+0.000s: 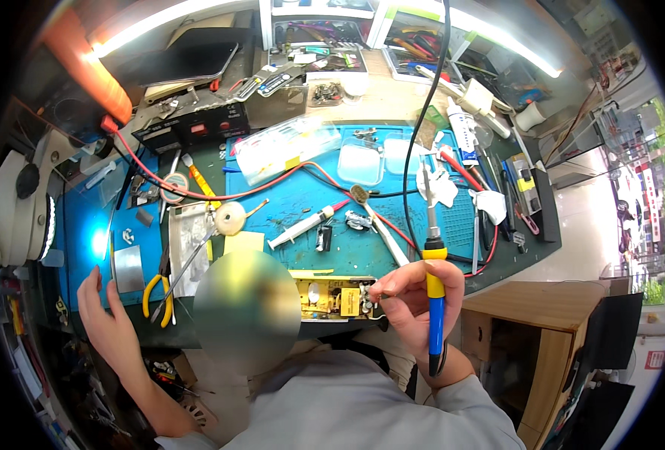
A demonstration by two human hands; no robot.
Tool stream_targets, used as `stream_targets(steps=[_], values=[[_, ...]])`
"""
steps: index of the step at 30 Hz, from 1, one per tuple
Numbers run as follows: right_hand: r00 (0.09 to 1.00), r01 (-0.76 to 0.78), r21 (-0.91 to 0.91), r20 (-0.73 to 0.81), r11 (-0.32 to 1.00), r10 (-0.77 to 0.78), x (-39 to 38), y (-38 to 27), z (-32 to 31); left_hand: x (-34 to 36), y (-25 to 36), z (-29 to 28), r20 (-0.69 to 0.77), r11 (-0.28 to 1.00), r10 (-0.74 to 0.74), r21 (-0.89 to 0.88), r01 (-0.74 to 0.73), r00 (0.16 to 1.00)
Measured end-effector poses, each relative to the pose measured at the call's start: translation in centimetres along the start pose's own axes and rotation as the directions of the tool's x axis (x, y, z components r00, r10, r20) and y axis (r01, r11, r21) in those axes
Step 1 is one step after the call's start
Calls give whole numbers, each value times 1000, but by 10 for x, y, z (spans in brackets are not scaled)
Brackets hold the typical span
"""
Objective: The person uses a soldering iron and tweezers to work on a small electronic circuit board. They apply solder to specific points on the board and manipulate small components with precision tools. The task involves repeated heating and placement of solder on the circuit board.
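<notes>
Right hand (415, 316) near part-hidden circuit board (326, 297)

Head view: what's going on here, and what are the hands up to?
A person's right hand holds a blue-and-yellow pen-shaped soldering iron, tip pointing away from the person. That hand's fingertips are at the right end of a yellow rectangular circuit board; contact is unclear. The open left hand appears empty, near a grey rectangular flat plate.
</notes>
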State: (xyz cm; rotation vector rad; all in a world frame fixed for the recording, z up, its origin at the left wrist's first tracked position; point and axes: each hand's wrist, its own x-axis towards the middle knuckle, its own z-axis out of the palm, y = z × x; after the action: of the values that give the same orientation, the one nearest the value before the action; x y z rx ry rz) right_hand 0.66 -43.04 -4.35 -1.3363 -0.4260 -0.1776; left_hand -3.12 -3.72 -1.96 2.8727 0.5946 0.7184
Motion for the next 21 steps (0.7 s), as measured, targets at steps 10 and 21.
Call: stream_targets(steps=[10,21], values=[[999,-45,181,-18,982,49,-7,-17,5,-54,176,0,249,184,619,-968,171,745],[983,165,-108,97,980,-155,-11,-26,12,-75,201,1,367,-146,571,-835,530,735]])
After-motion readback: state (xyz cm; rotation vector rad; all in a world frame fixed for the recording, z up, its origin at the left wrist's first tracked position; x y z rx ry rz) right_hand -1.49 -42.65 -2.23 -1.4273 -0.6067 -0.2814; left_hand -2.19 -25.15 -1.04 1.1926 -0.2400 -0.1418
